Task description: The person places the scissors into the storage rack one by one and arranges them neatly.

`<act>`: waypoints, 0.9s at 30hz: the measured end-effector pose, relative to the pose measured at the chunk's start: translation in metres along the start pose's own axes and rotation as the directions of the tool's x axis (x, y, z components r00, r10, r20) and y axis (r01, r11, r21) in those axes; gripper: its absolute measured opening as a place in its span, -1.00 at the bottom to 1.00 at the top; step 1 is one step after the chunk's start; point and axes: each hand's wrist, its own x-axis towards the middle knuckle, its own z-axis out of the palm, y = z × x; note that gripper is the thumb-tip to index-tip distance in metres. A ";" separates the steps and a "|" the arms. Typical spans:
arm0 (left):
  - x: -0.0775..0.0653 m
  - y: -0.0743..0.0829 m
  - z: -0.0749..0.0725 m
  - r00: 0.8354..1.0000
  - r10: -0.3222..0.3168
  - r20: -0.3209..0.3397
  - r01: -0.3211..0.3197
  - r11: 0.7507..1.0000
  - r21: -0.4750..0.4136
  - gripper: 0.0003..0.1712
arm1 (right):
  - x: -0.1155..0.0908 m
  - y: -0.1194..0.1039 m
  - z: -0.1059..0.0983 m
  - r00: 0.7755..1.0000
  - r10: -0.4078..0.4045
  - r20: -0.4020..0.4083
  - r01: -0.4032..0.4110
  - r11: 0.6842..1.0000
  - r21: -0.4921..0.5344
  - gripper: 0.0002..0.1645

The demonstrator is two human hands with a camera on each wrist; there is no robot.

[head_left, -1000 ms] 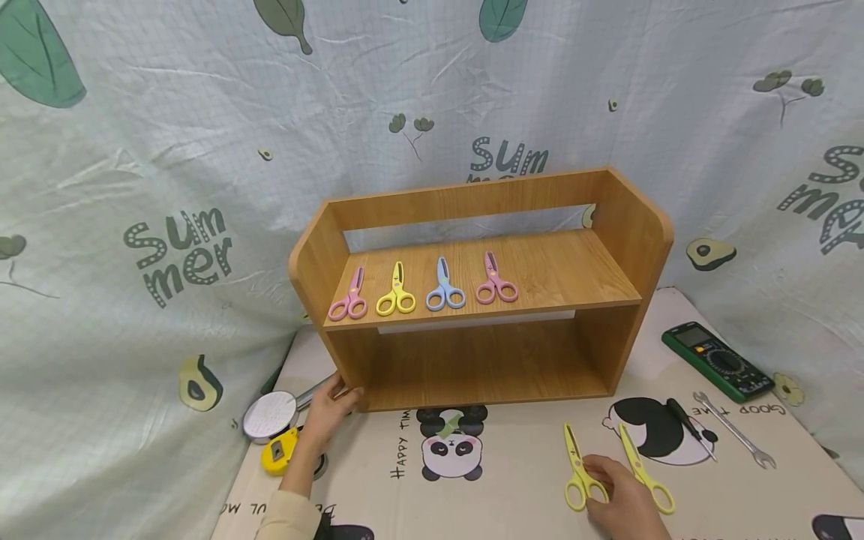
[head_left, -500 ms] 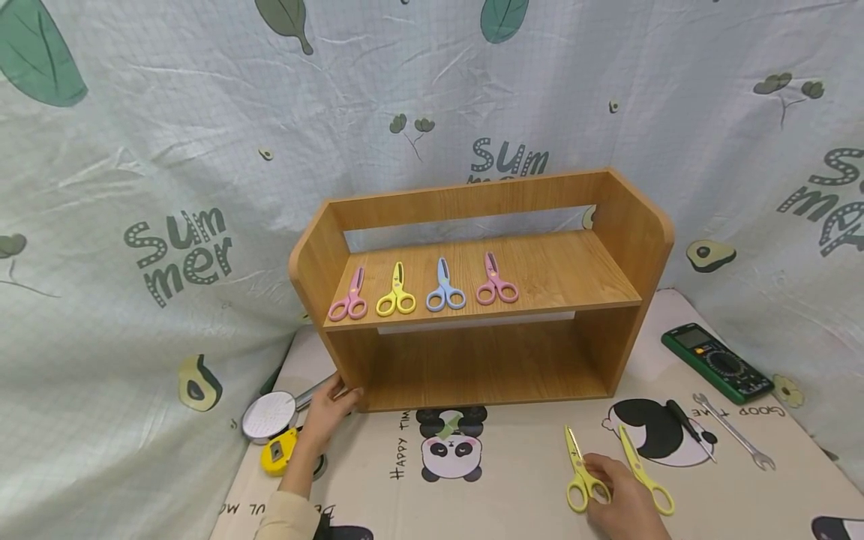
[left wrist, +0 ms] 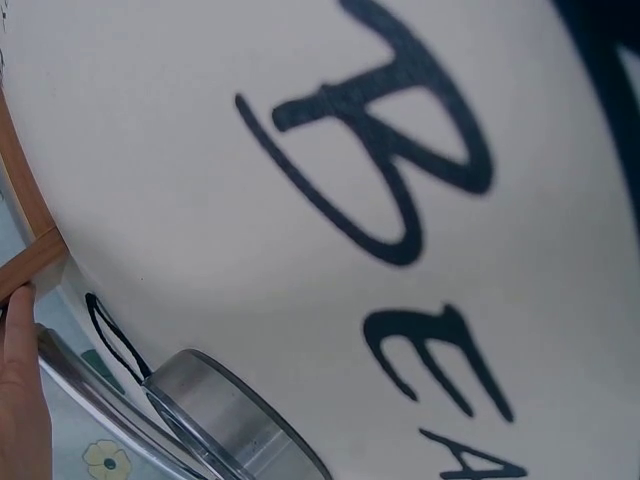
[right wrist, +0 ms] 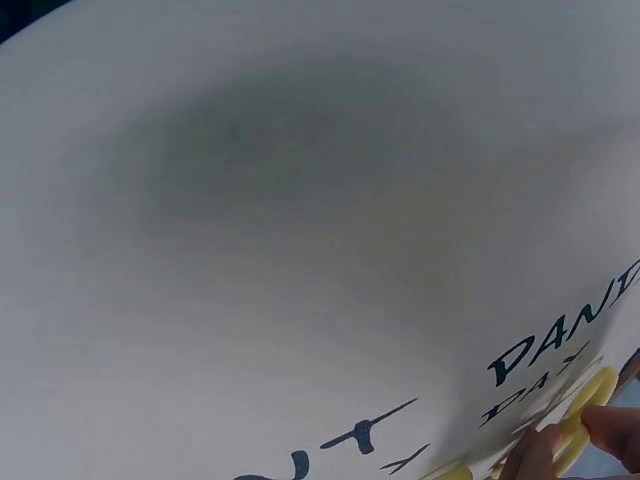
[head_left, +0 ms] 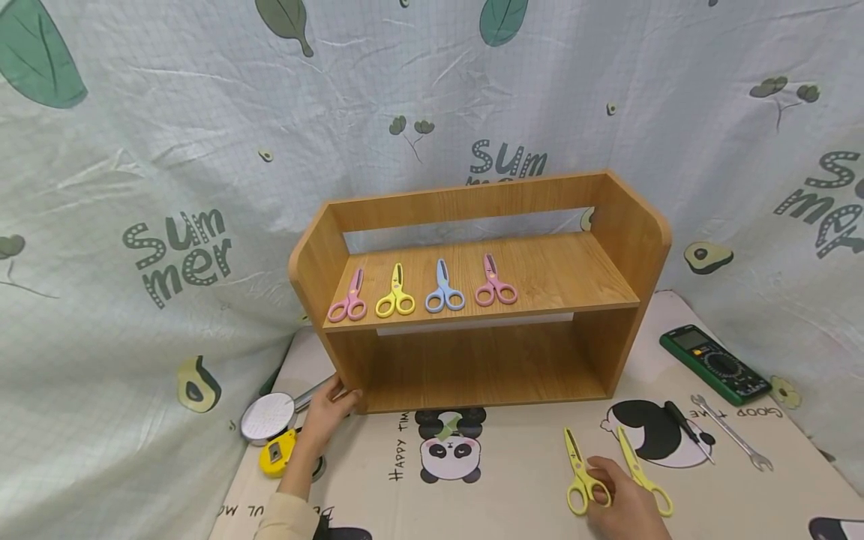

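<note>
My left hand [head_left: 328,414] grips the lower left corner of a two-tier wooden shelf [head_left: 486,364], its fingertips at the wood's edge in the left wrist view. In the head view, my right hand [head_left: 624,499] pinches yellow scissors [head_left: 577,469] by the handle loops, blades pointing away, low over the table. The right wrist view shows thumb and finger on a yellow loop [right wrist: 600,390]. A second pair of yellow scissors [head_left: 634,461] lies just right, partly behind the hand. On the upper tier stand pink [head_left: 349,300], yellow [head_left: 397,292], blue [head_left: 443,289] and pink scissors [head_left: 495,283] in a row.
Left of the shelf lie a round strainer-like tool [head_left: 268,417] with a metal handle and a yellow tape measure [head_left: 277,454]. To the right are a green multimeter [head_left: 715,365], a black-handled screwdriver [head_left: 687,429] and a wrench [head_left: 732,433]. A printed curtain [head_left: 202,135] hangs behind.
The yellow scissors in my right hand have shifted very slightly right. My left hand stays at the shelf corner, and the scissors on the upper tier have not moved.
</note>
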 end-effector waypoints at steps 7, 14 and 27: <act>0.002 -0.001 0.002 1.000 -0.008 -0.007 0.009 1.000 0.004 -0.15 | -0.004 -0.004 -0.010 0.998 0.067 -0.006 -0.066 0.995 0.079 -0.24; -0.001 0.001 0.002 1.000 0.001 -0.008 0.000 1.000 0.018 -0.15 | -0.011 -0.010 -0.019 0.997 0.081 0.006 -0.081 0.986 0.149 -0.22; 0.002 -0.004 0.000 1.000 -0.012 -0.015 0.012 1.000 0.005 -0.12 | -0.032 -0.051 -0.058 0.999 0.053 -0.008 -0.051 0.983 0.175 -0.20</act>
